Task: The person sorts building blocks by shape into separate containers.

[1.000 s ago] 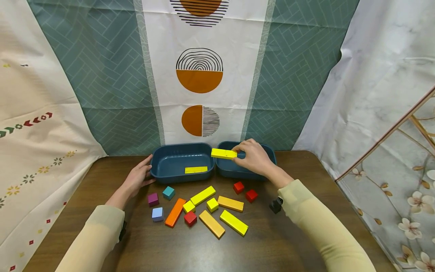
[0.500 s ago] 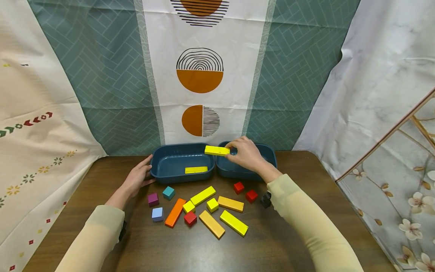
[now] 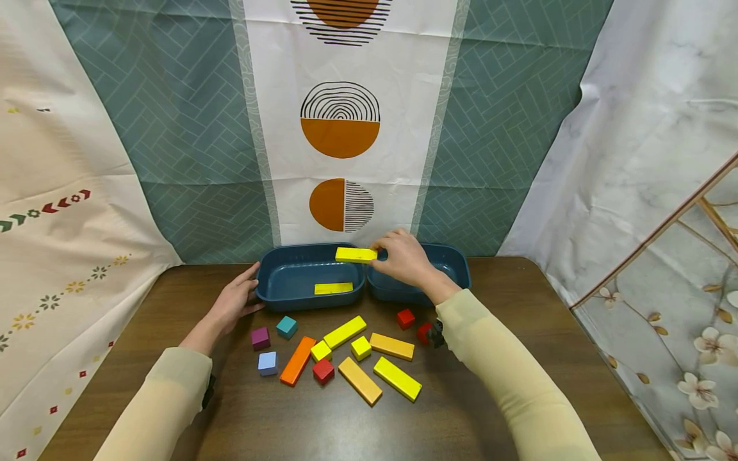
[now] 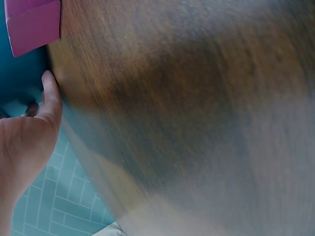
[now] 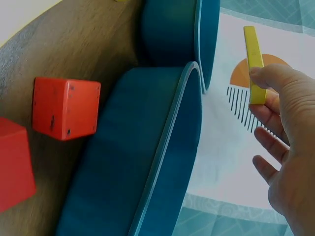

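Observation:
My right hand (image 3: 403,259) pinches a yellow rectangular block (image 3: 353,255) near one end, between thumb and fingers. The block is held above the right end of the left blue tray (image 3: 294,274), as the head view shows. Inside that tray lies another yellow block (image 3: 333,289), along its near wall. My left hand (image 3: 232,301) touches the same tray's left side with fingers extended. In the left wrist view the left hand (image 4: 34,132) lies against the blue wall. The right wrist view shows the yellow block (image 5: 253,64) between thumb and forefinger, remaining fingers loosely bent.
A second blue tray (image 3: 450,266) stands beside the first, under my right hand. In front are red (image 3: 323,371), purple (image 3: 260,338), teal (image 3: 286,327), light blue (image 3: 268,363) and yellow cubes (image 3: 360,347), plus orange (image 3: 298,361) and yellow bars (image 3: 398,379). Curtains hang behind.
My right hand has moved left with the yellow block, from over the right tray to over the left tray's right end. The left hand has stayed in place.

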Motion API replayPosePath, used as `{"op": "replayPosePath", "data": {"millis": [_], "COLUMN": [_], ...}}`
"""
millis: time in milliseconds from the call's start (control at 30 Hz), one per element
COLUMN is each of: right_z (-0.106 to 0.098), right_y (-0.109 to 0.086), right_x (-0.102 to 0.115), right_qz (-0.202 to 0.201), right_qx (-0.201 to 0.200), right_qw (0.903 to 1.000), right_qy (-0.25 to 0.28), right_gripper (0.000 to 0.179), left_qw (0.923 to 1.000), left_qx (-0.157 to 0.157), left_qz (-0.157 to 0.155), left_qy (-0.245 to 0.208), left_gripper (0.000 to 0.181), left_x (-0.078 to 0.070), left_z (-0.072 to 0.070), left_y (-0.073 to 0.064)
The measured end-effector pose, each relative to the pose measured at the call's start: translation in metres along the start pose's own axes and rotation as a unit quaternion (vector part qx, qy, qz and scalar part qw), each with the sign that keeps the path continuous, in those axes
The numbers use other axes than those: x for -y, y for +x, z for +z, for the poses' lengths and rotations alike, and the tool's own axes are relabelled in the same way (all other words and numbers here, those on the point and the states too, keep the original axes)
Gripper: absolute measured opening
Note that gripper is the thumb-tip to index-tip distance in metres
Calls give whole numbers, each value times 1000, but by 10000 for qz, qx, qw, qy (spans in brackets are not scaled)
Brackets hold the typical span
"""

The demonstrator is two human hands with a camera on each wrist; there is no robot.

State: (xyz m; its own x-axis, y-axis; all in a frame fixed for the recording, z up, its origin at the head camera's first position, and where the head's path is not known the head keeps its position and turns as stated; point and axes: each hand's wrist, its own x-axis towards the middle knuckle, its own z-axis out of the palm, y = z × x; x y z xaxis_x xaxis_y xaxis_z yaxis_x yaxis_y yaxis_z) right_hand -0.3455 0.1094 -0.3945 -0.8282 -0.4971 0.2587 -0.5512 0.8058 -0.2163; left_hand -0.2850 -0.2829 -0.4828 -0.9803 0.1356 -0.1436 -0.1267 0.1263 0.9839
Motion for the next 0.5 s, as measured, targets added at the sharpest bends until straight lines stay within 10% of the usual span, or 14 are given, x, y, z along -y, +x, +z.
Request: {"op": "replayPosePath", "data": {"millis": [500], "right_z": [13], "right_y": [12], "right_x": [14], "right_qz": [-250], "right_qx": [128], "right_qw": [9988], "right_qy": [-401], "right_gripper": [33], "left_qw": [10000], "left_qx": [-13], "left_qz": [15], "left_qy": [20], "left_gripper": [57], "left_x": [0], "left_z": [-1], "left_y": [0]}}
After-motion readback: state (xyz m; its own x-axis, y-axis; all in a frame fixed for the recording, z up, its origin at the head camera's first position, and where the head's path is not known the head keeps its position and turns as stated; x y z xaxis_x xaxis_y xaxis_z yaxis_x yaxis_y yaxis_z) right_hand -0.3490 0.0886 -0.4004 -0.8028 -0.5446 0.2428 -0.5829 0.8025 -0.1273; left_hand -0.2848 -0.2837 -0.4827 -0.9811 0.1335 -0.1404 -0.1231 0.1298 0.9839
